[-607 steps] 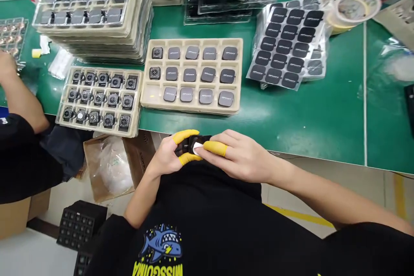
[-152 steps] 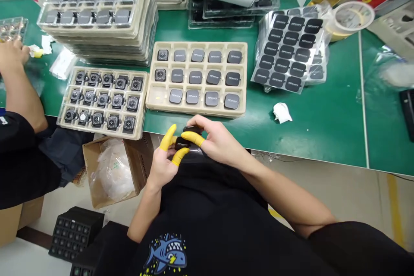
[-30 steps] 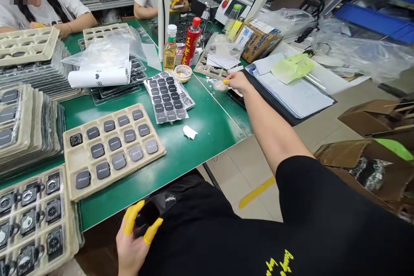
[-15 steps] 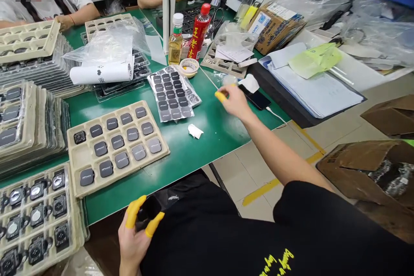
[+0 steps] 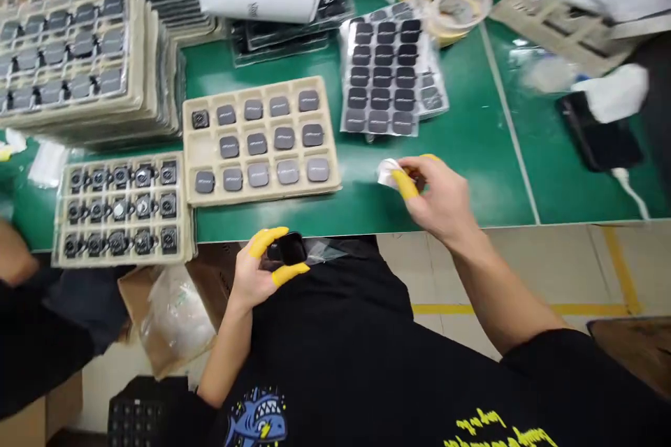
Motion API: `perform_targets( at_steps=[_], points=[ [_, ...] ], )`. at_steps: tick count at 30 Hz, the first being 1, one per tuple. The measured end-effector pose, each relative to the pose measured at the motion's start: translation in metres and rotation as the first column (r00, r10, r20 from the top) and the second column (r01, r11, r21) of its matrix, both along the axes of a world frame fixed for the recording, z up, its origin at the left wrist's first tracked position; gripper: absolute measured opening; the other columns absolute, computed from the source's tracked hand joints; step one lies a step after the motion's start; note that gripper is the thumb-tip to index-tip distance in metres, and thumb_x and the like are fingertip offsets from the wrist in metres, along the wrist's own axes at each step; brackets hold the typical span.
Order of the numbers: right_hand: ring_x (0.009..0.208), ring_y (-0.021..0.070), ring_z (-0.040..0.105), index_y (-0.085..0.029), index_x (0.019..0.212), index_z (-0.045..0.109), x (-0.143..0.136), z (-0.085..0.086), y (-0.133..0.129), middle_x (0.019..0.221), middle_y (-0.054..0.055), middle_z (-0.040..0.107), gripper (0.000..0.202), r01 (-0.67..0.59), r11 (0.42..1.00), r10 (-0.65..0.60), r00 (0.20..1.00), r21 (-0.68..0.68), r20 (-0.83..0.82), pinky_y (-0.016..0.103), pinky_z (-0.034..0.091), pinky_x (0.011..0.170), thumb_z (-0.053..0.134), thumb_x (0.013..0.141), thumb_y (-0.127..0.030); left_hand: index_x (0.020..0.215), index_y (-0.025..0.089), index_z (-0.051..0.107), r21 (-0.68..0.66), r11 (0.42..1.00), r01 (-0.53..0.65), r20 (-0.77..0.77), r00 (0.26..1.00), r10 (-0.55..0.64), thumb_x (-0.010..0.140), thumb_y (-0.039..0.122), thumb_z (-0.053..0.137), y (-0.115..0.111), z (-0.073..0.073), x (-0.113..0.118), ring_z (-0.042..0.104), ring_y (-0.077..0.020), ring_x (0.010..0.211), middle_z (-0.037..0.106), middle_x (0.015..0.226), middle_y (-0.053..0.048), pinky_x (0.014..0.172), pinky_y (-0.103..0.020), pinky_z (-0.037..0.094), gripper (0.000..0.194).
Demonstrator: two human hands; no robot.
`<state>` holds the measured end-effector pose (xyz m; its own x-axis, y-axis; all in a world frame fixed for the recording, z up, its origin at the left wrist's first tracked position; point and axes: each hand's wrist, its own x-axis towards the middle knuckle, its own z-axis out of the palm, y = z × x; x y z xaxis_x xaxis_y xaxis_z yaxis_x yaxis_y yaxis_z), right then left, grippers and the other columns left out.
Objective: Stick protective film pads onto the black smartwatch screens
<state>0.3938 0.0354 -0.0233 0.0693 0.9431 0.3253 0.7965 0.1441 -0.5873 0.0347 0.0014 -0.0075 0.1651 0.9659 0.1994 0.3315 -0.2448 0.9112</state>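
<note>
My left hand, with yellow finger covers on thumb and forefinger, grips a small black watch case by its edges below the table's front edge. Its dark square face is turned partly upward. At the table top, my right hand pinches a crumpled white wipe between covered fingertips. Between and behind the hands lies a beige tray of dark square pieces, one compartment bare and one piece showing its round-marked back. A sheet of dark square stickers lies behind my right hand.
Left of the beige tray is another tray of watch cases, with tall tray stacks behind. Tape rolls stand at the back. A phone with a white cable lies right. Another person's arm shows at far left.
My right hand has come back from near the phone to the white wipe and taken hold of it. My left hand keeps the watch case. The view has tipped downward and turned left.
</note>
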Motion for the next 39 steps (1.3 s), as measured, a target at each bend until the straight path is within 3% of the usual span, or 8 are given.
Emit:
perform_targets(
  at_steps=[4,8,15,18,22,28,35,39],
  points=[
    [0.074,0.0215,0.070,-0.040,0.133,0.073,-0.054,0.049,-0.027,0.099,0.003,0.080,0.036,-0.331,0.924,0.350,0.934,0.192,-0.073,0.038,0.055,0.065,0.072,0.104,-0.019,0.123,0.022,0.084,0.007,0.995,0.096,0.077,0.992,-0.096,0.074,0.059,0.104,0.005,0.002,-0.002,0.082,-0.0201,0.088,0.086,0.102,-0.007,0.082,-0.030,0.069,0.064],
    [0.077,0.0195,0.069,-0.027,0.143,0.067,-0.098,0.072,-0.030,0.096,0.005,0.080,0.044,-0.703,0.669,0.705,0.703,0.239,0.094,0.035,0.053,0.066,0.061,0.105,-0.007,0.129,0.023,0.083,0.019,0.975,0.220,0.160,0.962,-0.220,0.075,0.057,0.103,0.005,0.005,-0.005,0.081,-0.0182,0.085,0.086,0.104,-0.006,0.078,-0.027,0.066,0.067],
    [0.094,0.0221,0.072,-0.016,0.141,0.070,-0.114,0.076,-0.016,0.094,0.004,0.080,0.032,-0.856,0.473,0.763,0.517,0.209,0.387,0.038,0.047,0.070,0.060,0.111,-0.010,0.127,0.021,0.084,0.005,0.959,0.285,0.192,0.940,-0.281,0.073,0.064,0.102,-0.002,-0.004,-0.016,0.085,-0.0207,0.088,0.088,0.108,-0.010,0.076,-0.027,0.068,0.071],
    [0.096,0.0225,0.072,-0.021,0.146,0.070,-0.115,0.081,-0.013,0.095,0.003,0.079,0.038,-0.866,0.465,0.747,0.495,0.184,0.444,0.040,0.044,0.070,0.063,0.110,-0.011,0.124,0.019,0.085,-0.020,0.955,0.296,0.221,0.933,-0.284,0.072,0.064,0.102,-0.002,-0.008,-0.015,0.086,-0.0231,0.089,0.089,0.107,-0.011,0.078,-0.029,0.070,0.071],
    [0.091,0.0232,0.071,-0.014,0.138,0.074,-0.110,0.087,-0.012,0.090,0.005,0.078,0.032,-0.858,0.483,0.732,0.506,0.176,0.456,0.040,0.044,0.069,0.062,0.109,-0.006,0.124,0.019,0.085,-0.032,0.962,0.270,0.343,0.907,-0.243,0.069,0.061,0.105,-0.002,-0.009,-0.012,0.087,-0.0249,0.092,0.089,0.107,-0.011,0.084,-0.032,0.072,0.073],
    [0.099,0.0185,0.073,-0.023,0.136,0.076,-0.114,0.087,-0.011,0.106,0.003,0.082,0.031,-0.916,0.350,0.819,0.401,0.196,0.411,0.038,0.047,0.074,0.066,0.110,-0.009,0.122,0.019,0.086,-0.091,0.937,0.338,0.293,0.908,-0.300,0.077,0.067,0.099,-0.001,-0.010,-0.013,0.088,-0.0254,0.095,0.089,0.109,-0.012,0.084,-0.032,0.072,0.067],
    [0.098,0.0219,0.073,-0.019,0.133,0.077,-0.112,0.089,-0.004,0.097,0.005,0.080,0.034,-0.886,0.411,0.718,0.460,0.216,0.522,0.040,0.046,0.069,0.065,0.106,-0.002,0.125,0.020,0.084,-0.033,0.960,0.277,0.382,0.891,-0.244,0.071,0.059,0.105,0.000,-0.009,-0.013,0.088,-0.0260,0.097,0.089,0.111,-0.011,0.088,-0.034,0.073,0.070],
    [0.099,0.0169,0.072,-0.023,0.128,0.077,-0.114,0.088,-0.007,0.103,0.002,0.080,0.026,-0.918,0.331,0.806,0.395,0.217,0.441,0.037,0.048,0.075,0.066,0.110,-0.007,0.126,0.020,0.085,-0.084,0.940,0.330,0.346,0.895,-0.283,0.076,0.062,0.102,-0.001,-0.008,-0.015,0.088,-0.0267,0.098,0.089,0.114,-0.012,0.090,-0.034,0.073,0.067]
  ],
)
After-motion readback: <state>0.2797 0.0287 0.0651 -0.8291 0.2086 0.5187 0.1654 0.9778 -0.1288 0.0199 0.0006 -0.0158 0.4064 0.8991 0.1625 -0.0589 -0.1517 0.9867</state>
